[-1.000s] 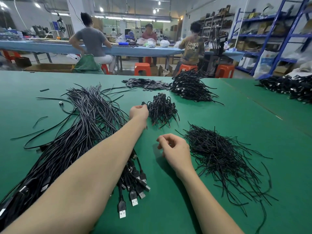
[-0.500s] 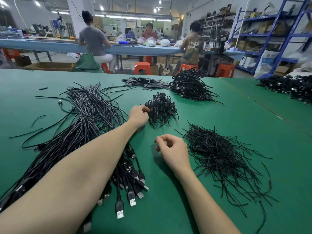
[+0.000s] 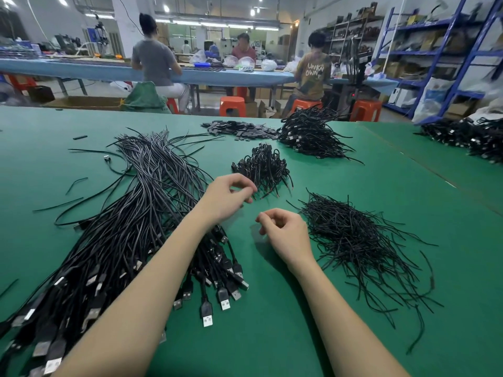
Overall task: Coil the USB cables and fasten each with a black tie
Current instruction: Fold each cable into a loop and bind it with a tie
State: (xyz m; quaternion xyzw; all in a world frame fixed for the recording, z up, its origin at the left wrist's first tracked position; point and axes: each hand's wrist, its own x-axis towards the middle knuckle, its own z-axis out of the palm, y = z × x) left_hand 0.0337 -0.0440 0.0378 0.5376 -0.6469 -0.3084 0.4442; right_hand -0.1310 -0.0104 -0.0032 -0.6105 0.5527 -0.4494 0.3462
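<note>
Hovering at frame centre, the left hand (image 3: 227, 198) is seen with fingers loosely curled and nothing gripped; its fingertips are just beside the near edge of the small pile of coiled cables (image 3: 262, 168), contact cannot be confirmed. The right hand (image 3: 285, 232) is held just below and right of it, fingers curled inward toward the thumb; whether a tie is pinched cannot be told. The loose black ties (image 3: 359, 240) are heaped immediately right of the right hand, centre right of frame. The uncoiled USB cables (image 3: 130, 213) are fanned across the left half of the green table (image 3: 272, 336), passing under the left forearm, plugs at lower centre. A larger cable pile (image 3: 310, 134) is seen upper centre.
</note>
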